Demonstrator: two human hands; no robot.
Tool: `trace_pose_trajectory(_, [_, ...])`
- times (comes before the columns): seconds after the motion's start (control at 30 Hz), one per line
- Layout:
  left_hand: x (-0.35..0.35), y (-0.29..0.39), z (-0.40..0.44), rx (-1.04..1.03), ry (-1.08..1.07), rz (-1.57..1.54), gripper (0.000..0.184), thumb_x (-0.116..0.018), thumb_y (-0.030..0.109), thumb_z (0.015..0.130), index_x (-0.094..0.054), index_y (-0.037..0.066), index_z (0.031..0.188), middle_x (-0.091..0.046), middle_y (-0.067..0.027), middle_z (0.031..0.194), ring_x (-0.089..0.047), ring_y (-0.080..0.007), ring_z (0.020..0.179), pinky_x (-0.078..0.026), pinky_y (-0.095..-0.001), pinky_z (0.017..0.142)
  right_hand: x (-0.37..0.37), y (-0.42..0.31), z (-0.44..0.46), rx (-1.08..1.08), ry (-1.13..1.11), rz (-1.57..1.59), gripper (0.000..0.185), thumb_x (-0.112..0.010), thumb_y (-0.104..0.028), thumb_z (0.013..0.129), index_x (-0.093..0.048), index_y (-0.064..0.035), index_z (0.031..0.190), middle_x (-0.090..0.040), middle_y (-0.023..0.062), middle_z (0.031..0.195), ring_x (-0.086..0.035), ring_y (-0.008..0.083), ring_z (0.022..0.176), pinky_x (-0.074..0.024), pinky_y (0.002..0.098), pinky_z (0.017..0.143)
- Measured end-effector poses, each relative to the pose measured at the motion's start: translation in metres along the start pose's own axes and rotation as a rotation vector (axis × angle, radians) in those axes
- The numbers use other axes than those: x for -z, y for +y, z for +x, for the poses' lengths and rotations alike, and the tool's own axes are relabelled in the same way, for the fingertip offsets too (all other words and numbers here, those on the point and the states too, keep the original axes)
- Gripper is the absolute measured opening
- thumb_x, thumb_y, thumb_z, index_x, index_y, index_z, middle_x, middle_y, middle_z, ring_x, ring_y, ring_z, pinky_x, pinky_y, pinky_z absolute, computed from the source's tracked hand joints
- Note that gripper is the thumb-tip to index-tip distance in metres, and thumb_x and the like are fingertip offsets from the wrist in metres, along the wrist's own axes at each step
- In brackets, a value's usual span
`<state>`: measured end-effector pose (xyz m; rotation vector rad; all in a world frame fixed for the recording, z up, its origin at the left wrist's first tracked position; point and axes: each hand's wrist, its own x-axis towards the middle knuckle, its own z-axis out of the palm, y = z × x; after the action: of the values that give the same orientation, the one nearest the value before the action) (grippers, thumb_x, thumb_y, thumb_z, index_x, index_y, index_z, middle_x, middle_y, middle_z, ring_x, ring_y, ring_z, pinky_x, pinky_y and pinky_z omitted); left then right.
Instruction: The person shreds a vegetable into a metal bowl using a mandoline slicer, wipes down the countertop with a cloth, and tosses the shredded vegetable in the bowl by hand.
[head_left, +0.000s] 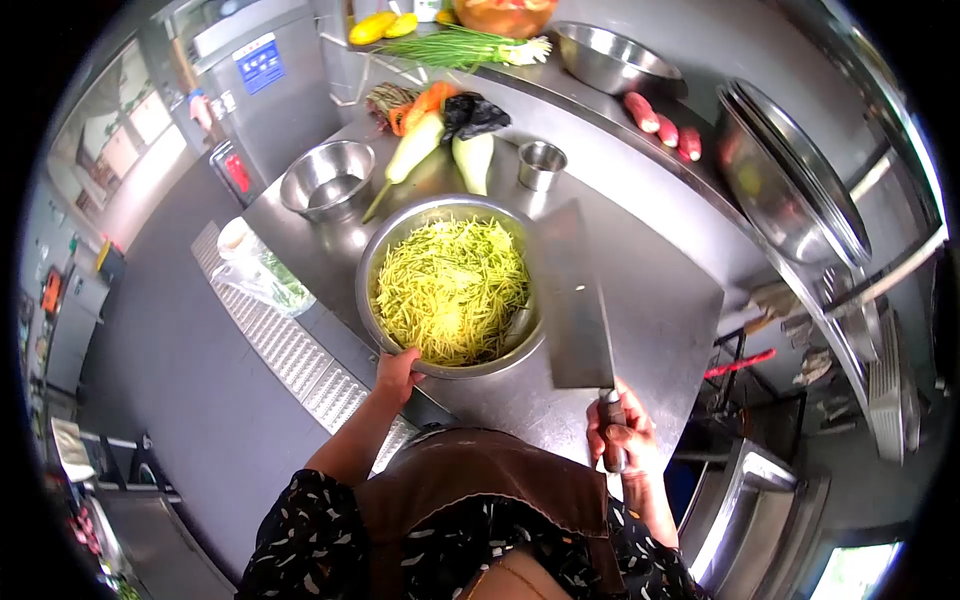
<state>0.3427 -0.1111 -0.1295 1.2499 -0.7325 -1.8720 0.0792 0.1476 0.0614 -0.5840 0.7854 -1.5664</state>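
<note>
A wide steel bowl (366, 290) stands on the metal table in front of me, filled with yellow-green shredded vegetable (450, 285). My left hand (400, 370) grips the bowl's near left rim, thumb over the edge and the other fingers hidden below. In my right hand (628, 428) is a cleaver (577, 310), fingers wrapped round its dark handle. The broad blade points away from me, just right of the bowl. Whether the blade touches the bowl or the table I cannot tell.
Behind the bowl lie pale green gourds (415, 150), a black plastic bag (472, 117) and orange vegetables (428, 103). A smaller steel bowl (325, 205) and a steel cup (541, 180) stand nearby. The back shelf carries green onions (450, 47), red radishes (643, 112) and stacked basins (790, 180).
</note>
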Motion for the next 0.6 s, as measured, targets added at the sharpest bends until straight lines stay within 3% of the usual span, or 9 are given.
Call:
trace_pose_trajectory(0.07, [-0.008, -0.004, -0.002, 0.014, -0.063, 0.031, 0.022, -0.054, 0.004, 0.082, -0.054, 0.003, 0.104, -0.061, -0.0069, 0.089, -0.063, -0.0209, 0.074, -0.055, -0.0376, 0.059, 0.026, 0.009, -0.014, 0.094, 0.182, -0.279, 0.068, -0.062, -0.004, 0.078, -0.034, -0.0053, 0.139, -0.055, 0.0098, 0.088, -0.057, 0.0161, 0.067, -0.0475, 0.0263, 0.060])
trace_pose_trajectory(0.13, [-0.025, 0.000, -0.006, 0.073, -0.170, -0.041, 0.030, -0.053, 0.004, 0.083, -0.052, 0.002, 0.114, -0.062, -0.0100, 0.101, -0.064, -0.0226, 0.084, -0.056, -0.0380, 0.065, 0.056, 0.018, -0.029, 0.080, 0.470, -0.797, 0.068, -0.063, -0.006, 0.078, -0.034, -0.0044, 0.139, -0.058, 0.0096, 0.095, -0.059, 0.0178, 0.074, -0.0493, 0.0287, 0.068])
trace_pose_trajectory(0.17, [-0.025, 0.000, -0.003, 0.113, -0.202, 0.030, 0.039, -0.052, 0.002, 0.084, -0.048, 0.000, 0.122, -0.060, -0.0135, 0.110, -0.063, -0.0254, 0.093, -0.055, -0.0401, 0.075, 0.058, 0.015, -0.034, -0.051, 0.604, -1.205, 0.068, -0.063, -0.007, 0.076, -0.035, -0.0048, 0.138, -0.061, 0.0111, 0.100, -0.061, 0.0205, 0.082, -0.0491, 0.0316, 0.077])
trace_pose_trajectory(0.2, [-0.026, 0.000, -0.001, 0.123, -0.201, 0.040, 0.039, -0.052, 0.002, 0.084, -0.048, 0.000, 0.122, -0.060, -0.0135, 0.110, -0.063, -0.0254, 0.093, -0.055, -0.0401, 0.075, 0.075, 0.026, -0.038, 0.145, 0.634, -1.490, 0.064, -0.061, -0.008, 0.074, -0.040, -0.0059, 0.135, -0.063, 0.0168, 0.103, -0.063, 0.0277, 0.089, -0.0492, 0.0362, 0.081])
trace_pose_trajectory(0.3, [-0.032, 0.000, 0.015, 0.141, -0.396, 0.056, 0.046, -0.048, -0.001, 0.083, -0.042, -0.001, 0.129, -0.055, -0.0174, 0.120, -0.058, -0.0305, 0.107, -0.051, -0.0459, 0.087, 0.117, 0.046, -0.066, -0.080, 0.783, -1.640, 0.061, -0.060, -0.014, 0.071, -0.045, -0.0086, 0.130, -0.061, 0.0224, 0.107, -0.061, 0.0384, 0.095, -0.0493, 0.0413, 0.083])
trace_pose_trajectory(0.43, [-0.043, 0.009, 0.019, 0.201, -0.392, 0.162, 0.050, -0.046, -0.003, 0.081, -0.041, 0.001, 0.130, -0.055, -0.0173, 0.121, -0.057, -0.0301, 0.109, -0.052, -0.0454, 0.086, 0.148, 0.070, -0.102, -0.188, 0.808, -1.748, 0.059, -0.061, -0.014, 0.070, -0.047, -0.0130, 0.128, -0.063, 0.0191, 0.099, -0.062, 0.0362, 0.088, -0.0500, 0.0428, 0.079])
trace_pose_trajectory(0.53, [-0.049, 0.007, 0.014, 0.237, -0.371, 0.170, 0.050, -0.045, -0.004, 0.080, -0.041, 0.003, 0.130, -0.055, -0.0158, 0.118, -0.060, -0.0289, 0.103, -0.053, -0.0440, 0.082, 0.155, 0.077, -0.110, -0.266, 0.806, -1.737, 0.061, -0.061, -0.016, 0.070, -0.046, -0.0137, 0.129, -0.063, 0.0180, 0.100, -0.062, 0.0362, 0.089, -0.0501, 0.0423, 0.079])
trace_pose_trajectory(0.6, [-0.050, 0.004, 0.006, 0.230, -0.346, 0.179, 0.048, -0.051, 0.001, 0.079, -0.043, 0.008, 0.125, -0.057, -0.0069, 0.099, -0.061, -0.0201, 0.081, -0.054, -0.0345, 0.063, 0.156, 0.075, -0.107, -0.272, 0.816, -1.727, 0.054, -0.063, -0.019, 0.072, -0.051, -0.0115, 0.124, -0.063, 0.0165, 0.101, -0.061, 0.0346, 0.090, -0.0497, 0.0422, 0.079])
